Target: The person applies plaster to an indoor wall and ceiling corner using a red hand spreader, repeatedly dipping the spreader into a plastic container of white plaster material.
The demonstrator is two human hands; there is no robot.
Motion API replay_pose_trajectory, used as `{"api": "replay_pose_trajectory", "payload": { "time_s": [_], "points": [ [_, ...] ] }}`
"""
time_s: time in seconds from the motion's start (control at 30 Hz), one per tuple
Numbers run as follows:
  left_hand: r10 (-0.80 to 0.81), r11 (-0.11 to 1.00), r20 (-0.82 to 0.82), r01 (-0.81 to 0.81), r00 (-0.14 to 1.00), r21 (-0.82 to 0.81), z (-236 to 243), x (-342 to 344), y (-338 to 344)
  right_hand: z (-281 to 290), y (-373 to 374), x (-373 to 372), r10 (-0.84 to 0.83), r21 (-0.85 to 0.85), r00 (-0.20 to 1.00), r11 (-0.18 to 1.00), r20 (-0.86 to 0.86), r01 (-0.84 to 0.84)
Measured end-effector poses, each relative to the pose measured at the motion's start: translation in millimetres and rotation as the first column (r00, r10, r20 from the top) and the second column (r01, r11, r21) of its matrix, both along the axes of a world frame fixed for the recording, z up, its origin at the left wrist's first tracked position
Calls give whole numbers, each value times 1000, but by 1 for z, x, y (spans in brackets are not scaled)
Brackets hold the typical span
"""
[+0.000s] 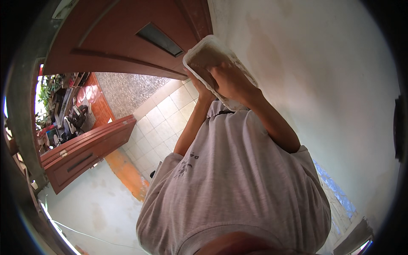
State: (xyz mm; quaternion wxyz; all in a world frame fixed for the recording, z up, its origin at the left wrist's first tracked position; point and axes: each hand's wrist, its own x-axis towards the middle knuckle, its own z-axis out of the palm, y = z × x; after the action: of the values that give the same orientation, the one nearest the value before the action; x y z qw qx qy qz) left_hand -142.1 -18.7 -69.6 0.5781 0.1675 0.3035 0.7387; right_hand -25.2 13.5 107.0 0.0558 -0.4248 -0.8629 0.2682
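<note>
A white rectangular tray point(234, 60) with a raised rim is tilted in front of my chest, its inside coated with a greyish-brown smear. My left hand point(199, 86) grips the tray by its left side, with most of the fingers hidden behind it. Over the tray's inside, my right hand point(233, 83) is closed, fingers curled down toward the bottom. Whatever those fingers hold, if anything, is hidden by the hand itself.
A brown wooden door point(114, 40) with a small glass panel stands close beyond the tray. Another door leaf point(91, 151) is at the left, beside a tiled floor point(163, 114). To the right rises a pale wall point(323, 72) with brownish patches. Plants and clutter point(63, 112) show outside.
</note>
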Motion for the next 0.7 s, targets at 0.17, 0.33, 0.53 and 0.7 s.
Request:
{"api": "replay_pose_trajectory", "payload": {
  "time_s": [0.17, 0.33, 0.53, 0.7],
  "points": [
    [-104, 993, 139, 96, 985, 63, -15, -7, 0, 12, -9, 10, -128, 112, 988, 984, -90, 138],
    [-57, 998, 110, 53, 992, 38, 12, 9, -1, 14, -6, 0, -185, 33, 982, 982, -29, 186],
    [-26, 999, 180, 22, 983, 27, -14, -5, 2, 3, -12, 9, -73, 86, 974, 992, -214, 93],
    [-7, 999, 50, 5, 999, 48, -7, -5, 1, 10, -21, 7, -280, 49, 932, 953, -231, 298]
  ]
}}
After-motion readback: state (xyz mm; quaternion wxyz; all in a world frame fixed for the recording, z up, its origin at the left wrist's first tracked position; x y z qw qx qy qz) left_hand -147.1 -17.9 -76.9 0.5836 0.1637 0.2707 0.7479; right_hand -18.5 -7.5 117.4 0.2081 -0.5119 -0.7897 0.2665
